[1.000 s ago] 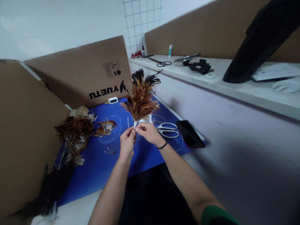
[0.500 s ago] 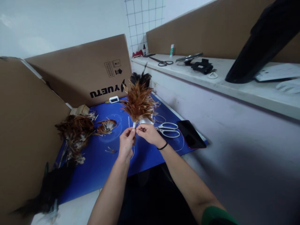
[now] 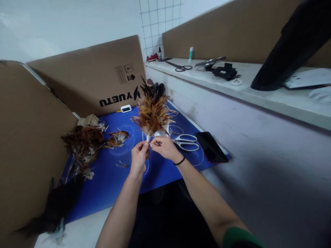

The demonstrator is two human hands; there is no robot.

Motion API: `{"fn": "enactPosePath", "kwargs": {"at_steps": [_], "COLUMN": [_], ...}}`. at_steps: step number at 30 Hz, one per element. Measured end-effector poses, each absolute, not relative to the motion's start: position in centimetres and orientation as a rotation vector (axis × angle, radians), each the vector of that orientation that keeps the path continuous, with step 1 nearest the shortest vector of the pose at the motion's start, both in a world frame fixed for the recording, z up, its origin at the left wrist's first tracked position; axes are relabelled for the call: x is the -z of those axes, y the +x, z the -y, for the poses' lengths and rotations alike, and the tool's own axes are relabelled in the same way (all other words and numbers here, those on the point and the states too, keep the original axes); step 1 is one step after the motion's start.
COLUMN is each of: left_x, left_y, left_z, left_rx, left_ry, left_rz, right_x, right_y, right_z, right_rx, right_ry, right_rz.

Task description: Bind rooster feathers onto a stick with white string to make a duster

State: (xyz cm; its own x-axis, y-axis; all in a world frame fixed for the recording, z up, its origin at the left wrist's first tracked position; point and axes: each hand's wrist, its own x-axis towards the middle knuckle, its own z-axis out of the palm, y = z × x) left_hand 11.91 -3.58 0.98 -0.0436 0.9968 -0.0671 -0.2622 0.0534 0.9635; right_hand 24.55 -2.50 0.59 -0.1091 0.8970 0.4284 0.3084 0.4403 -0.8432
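A feather duster (image 3: 153, 113), brown below with black feathers at its tip, stands upright over the blue mat (image 3: 108, 182). My left hand (image 3: 139, 157) is closed around its white-wrapped stem just beneath the feathers. Close beside it, my right hand (image 3: 165, 148) pinches thumb and fingers together by the stem; a thin pale end shows at the fingertips, too small to name. Behind the right hand lies something white, partly hidden. Silver-handled scissors (image 3: 190, 146) rest right of that hand, their blades partly covered.
Brown feathers (image 3: 84, 144) heap at the left, with a smaller bunch (image 3: 117, 138) beside them. Black feathers (image 3: 62, 199) lie front left. A dark phone (image 3: 211, 147) sits at the mat's right edge. Cardboard (image 3: 90, 79) walls the back; a ledge (image 3: 248, 81) carries black scissors (image 3: 179, 66).
The duster has turned, so its black tip feathers spread differently and lean more to the left. Both hands stay at the stem, the right fingers shifting only slightly.
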Motion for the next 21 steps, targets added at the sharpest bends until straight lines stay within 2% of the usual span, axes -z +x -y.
{"fn": "enactPosePath", "kwargs": {"at_steps": [16, 21], "left_x": [-0.7, -0.6], "left_y": [10.7, 9.9], "left_z": [3.3, 3.0], "left_rx": [-1.204, -1.177], "left_ry": [0.875, 0.814], "left_rz": [-1.025, -1.011], "right_x": [0.0, 0.9], "right_y": [24.8, 25.7], "right_z": [2.7, 2.4], "right_rx": [-0.813, -0.701], "right_ry": [-1.025, -0.937], "right_rz": [1.660, 1.730]}}
